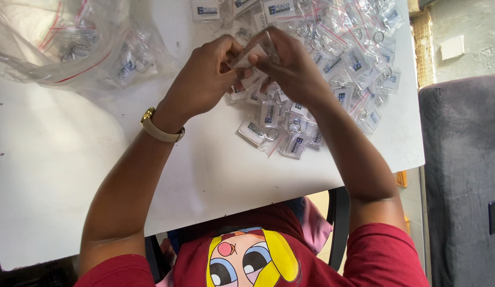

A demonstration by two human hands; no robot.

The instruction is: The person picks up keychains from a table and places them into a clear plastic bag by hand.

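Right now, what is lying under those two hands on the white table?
Small bagged key tags with metal rings spread beneath the left hand and right hand. The hands cover those directly below.

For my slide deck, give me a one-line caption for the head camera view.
Both hands, left and right, pinch a clear keyring above a pile of bagged keyrings on a white table.

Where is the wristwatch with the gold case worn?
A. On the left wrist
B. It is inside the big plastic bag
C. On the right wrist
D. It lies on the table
A: the wristwatch sits on the wrist below the left hand, above the white table.
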